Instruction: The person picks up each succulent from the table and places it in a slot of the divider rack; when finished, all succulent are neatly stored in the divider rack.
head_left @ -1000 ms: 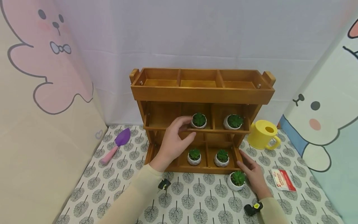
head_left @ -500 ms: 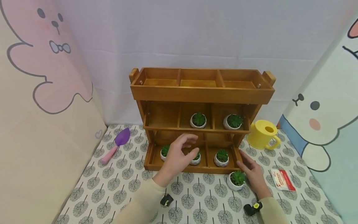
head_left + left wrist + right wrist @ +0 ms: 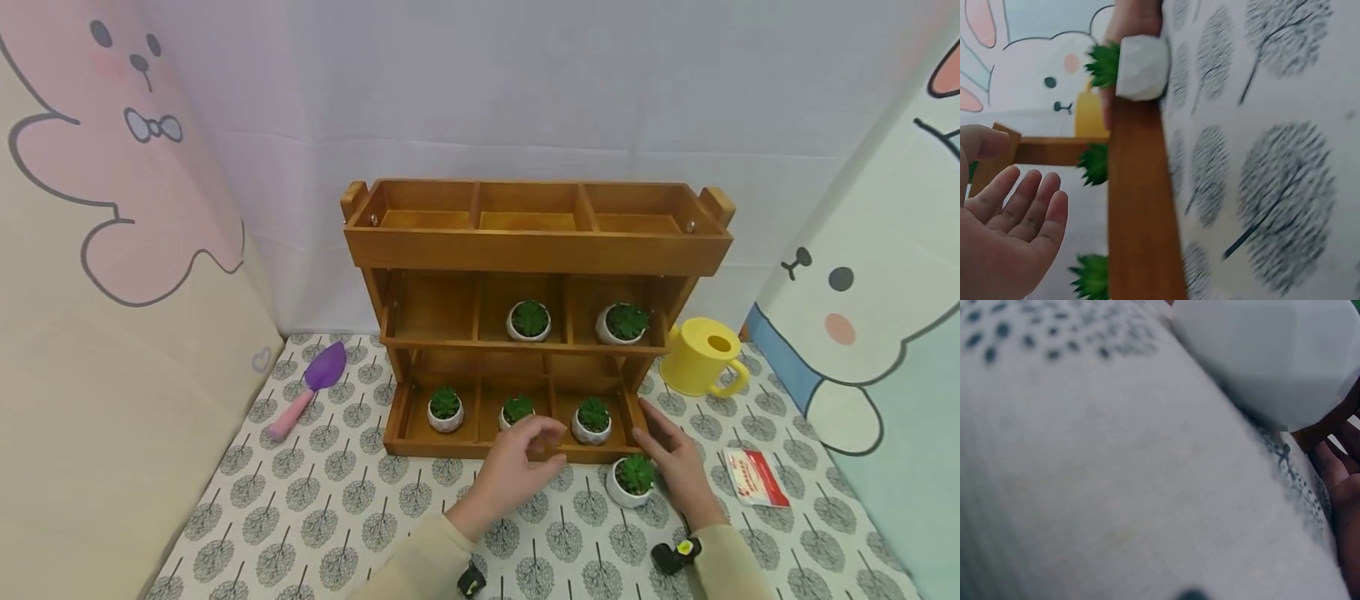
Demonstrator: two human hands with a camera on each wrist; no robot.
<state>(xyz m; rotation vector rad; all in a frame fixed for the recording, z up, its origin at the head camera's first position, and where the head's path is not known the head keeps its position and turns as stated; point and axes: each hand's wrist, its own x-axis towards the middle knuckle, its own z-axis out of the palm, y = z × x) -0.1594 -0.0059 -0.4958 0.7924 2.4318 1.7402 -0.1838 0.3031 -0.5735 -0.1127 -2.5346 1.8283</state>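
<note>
My left hand [image 3: 517, 468] hovers in front of the wooden shelf [image 3: 538, 253], fingers loosely bent and holding nothing. It partly hides the middle potted succulent [image 3: 517, 408] on the bottom tier. To either side of that one stand a left potted succulent [image 3: 446, 410] and a right potted succulent [image 3: 592, 421], one per compartment. My right hand [image 3: 681, 467] rests its fingers against the shelf's lower right corner. Beside it, on the tablecloth, sits another potted succulent [image 3: 630, 481], its white faceted pot [image 3: 1142, 67] plain in the left wrist view.
Two more succulents, one central [image 3: 528, 320] and one at right [image 3: 622, 323], occupy the middle tier. A yellow watering can [image 3: 702, 358] stands right of the shelf, near a red-and-white packet [image 3: 756, 478]. A purple trowel with a pink handle [image 3: 292, 413] lies at left.
My left hand has come down from the middle tier, moving rightward and toward me. The bottom-left succulent, earlier hidden behind it, now shows. My right hand has stayed at the shelf corner.
</note>
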